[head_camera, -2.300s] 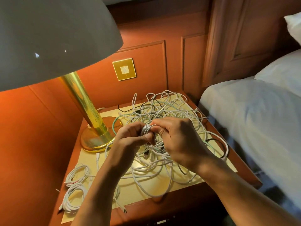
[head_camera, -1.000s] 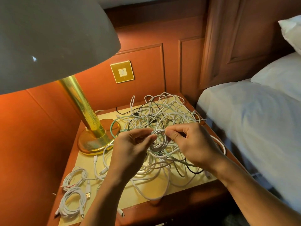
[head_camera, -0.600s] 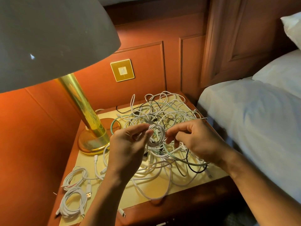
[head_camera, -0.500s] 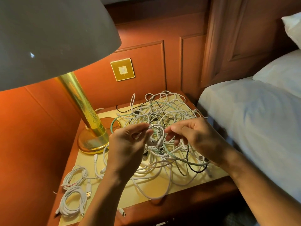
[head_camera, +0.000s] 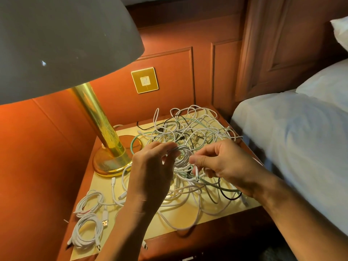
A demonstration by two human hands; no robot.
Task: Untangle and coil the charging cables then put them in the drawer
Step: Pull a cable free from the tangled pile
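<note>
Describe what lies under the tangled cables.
A pale yellow mat on the wooden bedside table shows through the tangled cables. Anything else beneath is hidden by the cables, the left hand and the right hand.

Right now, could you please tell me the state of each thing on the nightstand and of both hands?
left hand: pinches the white coil.
right hand: pinches a white cable end.
white coil: partly wound, held above the tangle.
cable tangle: knotted, on the nightstand.
two coiled cables: wound, front left corner.
lamp: lit.
</note>
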